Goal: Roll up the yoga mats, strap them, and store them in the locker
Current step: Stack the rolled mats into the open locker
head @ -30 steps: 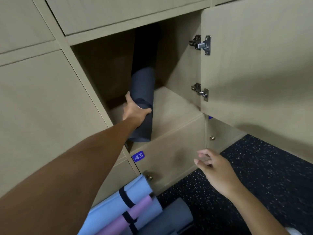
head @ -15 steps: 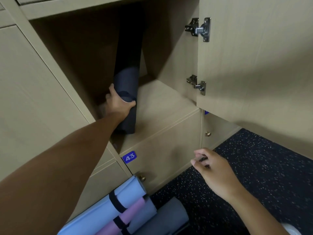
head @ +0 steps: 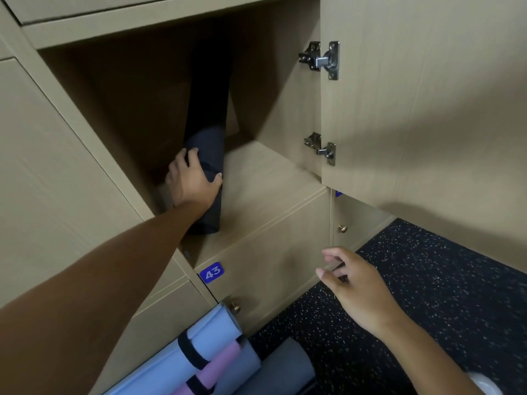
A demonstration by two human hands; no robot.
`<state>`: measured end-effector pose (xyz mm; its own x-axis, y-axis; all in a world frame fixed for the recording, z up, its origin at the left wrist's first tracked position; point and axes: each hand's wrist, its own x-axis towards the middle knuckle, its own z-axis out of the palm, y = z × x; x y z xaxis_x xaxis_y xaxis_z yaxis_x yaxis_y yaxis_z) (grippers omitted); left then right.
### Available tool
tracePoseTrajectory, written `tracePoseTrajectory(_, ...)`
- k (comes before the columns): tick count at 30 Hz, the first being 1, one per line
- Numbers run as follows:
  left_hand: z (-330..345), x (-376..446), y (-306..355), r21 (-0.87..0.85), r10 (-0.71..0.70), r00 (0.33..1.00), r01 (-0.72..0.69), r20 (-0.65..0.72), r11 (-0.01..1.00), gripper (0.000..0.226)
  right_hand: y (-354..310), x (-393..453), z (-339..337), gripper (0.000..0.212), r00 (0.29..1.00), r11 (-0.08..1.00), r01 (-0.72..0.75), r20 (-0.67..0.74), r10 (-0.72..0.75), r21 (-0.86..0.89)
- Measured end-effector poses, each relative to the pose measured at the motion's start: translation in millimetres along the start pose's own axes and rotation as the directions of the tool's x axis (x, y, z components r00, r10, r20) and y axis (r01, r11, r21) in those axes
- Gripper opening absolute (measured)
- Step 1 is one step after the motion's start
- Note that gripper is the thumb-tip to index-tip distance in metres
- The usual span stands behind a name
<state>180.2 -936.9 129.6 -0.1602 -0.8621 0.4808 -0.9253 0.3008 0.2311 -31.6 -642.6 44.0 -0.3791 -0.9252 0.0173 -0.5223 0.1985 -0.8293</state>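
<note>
One dark mat inside the open locker, upper end lost in shadow

Half of the rolled dark navy yoga mat was hard to read: its upper length ran back into the unlit rear of the open locker compartment and merged with the shadow, so where it ended could not be told. Its near end sat on the compartment floor close to the front edge, leaning toward the back. Left hand gripped the roll low down, fingers curled round its left side, thumb across the front; the forearm covered the bottom left corner of the opening. Right hand hung in the air before the lower door, fingers loosely bent, holding nothing.

Locker surfaces were pale wood-grain laminate, flat and matte. Open door stood at the right, cut off by the frame edge, with two metal hinges on its inner face. Blue number plate "43" sat on the lower door, above a small brass knob.

Floor was black rubber with pale flecks. Against the lockers below lay a light blue rolled mat with a black strap, a pink roll and a grey roll, all cropped by the bottom edge.
</note>
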Motion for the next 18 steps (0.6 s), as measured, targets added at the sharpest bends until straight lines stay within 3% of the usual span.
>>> tracePoseTrajectory(4,-5.8,-22.7,19.0,-0.045,0.061,0.998,-0.062,-0.007,0.997,0.066,4.0,-2.9,-15.9,0.046,0.999,1.0,-0.007,-0.037,0.006,-0.02)
tracePoseTrajectory(10,-23.5,-84.1,86.5,-0.207,0.264,0.964,-0.25,0.042,0.946,0.043,-2.3,-22.1,-57.9,0.047,0.989,0.999,0.028,-0.142,-0.034,-0.047)
tracePoseTrajectory(18,-69.5,-168.7,146.8,-0.437,0.33,0.94,-0.262,0.087,0.861,0.022,-36.7,-75.0,-133.6,0.039,0.926,0.975,0.124,-0.331,-0.18,-0.184)
